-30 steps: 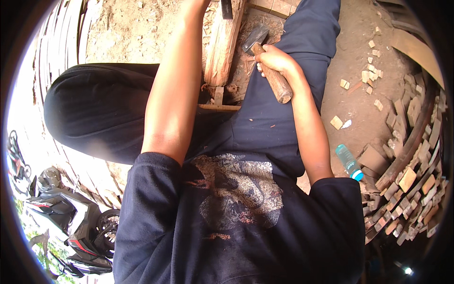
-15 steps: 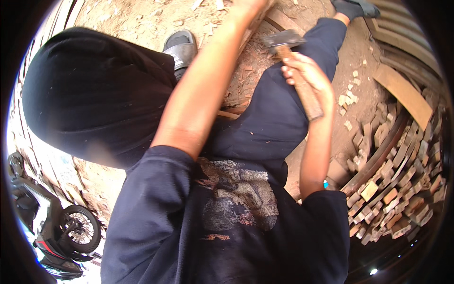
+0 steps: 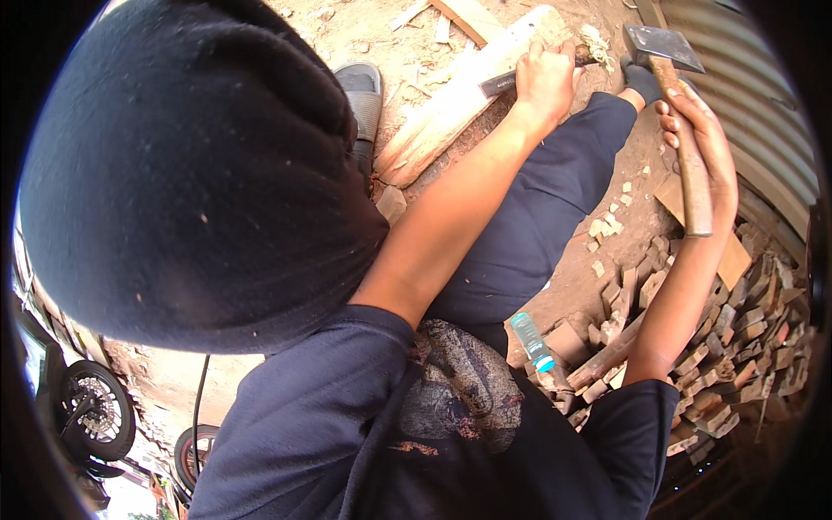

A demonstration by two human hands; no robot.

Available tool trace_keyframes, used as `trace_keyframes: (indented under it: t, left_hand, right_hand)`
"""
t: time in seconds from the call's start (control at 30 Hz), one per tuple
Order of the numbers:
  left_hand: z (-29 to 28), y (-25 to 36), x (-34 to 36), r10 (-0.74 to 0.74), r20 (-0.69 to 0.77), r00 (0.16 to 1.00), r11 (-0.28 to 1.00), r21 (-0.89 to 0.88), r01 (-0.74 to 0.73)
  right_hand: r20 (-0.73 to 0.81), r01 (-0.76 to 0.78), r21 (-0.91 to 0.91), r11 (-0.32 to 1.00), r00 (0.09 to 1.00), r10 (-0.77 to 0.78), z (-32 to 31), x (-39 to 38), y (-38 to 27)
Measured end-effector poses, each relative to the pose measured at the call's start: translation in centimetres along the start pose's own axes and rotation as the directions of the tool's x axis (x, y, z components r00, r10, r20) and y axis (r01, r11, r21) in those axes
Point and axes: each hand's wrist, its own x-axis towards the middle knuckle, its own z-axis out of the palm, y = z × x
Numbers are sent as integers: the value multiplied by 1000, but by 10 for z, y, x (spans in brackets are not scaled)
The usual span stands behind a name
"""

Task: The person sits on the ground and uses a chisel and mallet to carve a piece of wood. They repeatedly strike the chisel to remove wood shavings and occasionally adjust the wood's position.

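Observation:
My left hand (image 3: 548,84) is closed around a chisel (image 3: 499,84). Its flat dark blade shows on one side of the fist, and a frayed, splayed handle end sticks out on the other. Beneath it lies a thick pale wooden beam (image 3: 455,95), reddish at its near end; whether the blade touches the wood I cannot tell. Over to the right, my right hand (image 3: 706,139) grips a hammer (image 3: 693,186) by its wooden handle. The hammer's metal head (image 3: 663,48) points away from me, apart from the chisel and near my foot.
A heap of small wood offcuts (image 3: 737,347) fills the right side, with a clear blue-capped bottle (image 3: 530,341) beside it. Corrugated metal sheeting (image 3: 763,95) borders the far right. My sandalled foot (image 3: 364,100) stands left of the beam. Motorcycle wheels (image 3: 100,409) show lower left.
The view has shifted, bringing the beam, the chisel and the bottle into sight. My right hand has carried the hammer from over my leg out to the right, and my left hand shows fully.

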Motion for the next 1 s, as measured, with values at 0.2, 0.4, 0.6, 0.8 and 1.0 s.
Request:
trace_keyframes:
  t: [0.2, 0.4, 0.6, 0.8, 1.0]
  left_hand:
    - [1, -8, 6, -64, -3, 998, 996, -56, 64]
    - [0, -10, 9, -97, 30, 995, 994, -52, 99]
    - [4, -14, 12, -132, 7, 991, 984, -121, 132]
    - [1, -26, 18, -97, -112, 989, 971, -229, 69]
    - [11, -16, 12, -161, 38, 986, 986, -48, 163]
  right_hand:
    - [57, -111, -151, 982, 991, 121, 11, 9, -13]
    - [45, -3, -99, 995, 999, 8, 13, 35, 17]
    - [110, 36, -94, 995, 994, -26, 2, 32, -9]
    - [144, -77, -143, 987, 985, 97, 9, 35, -8]
    - [20, 6, 27, 1000, 1000, -7, 6, 37, -9]
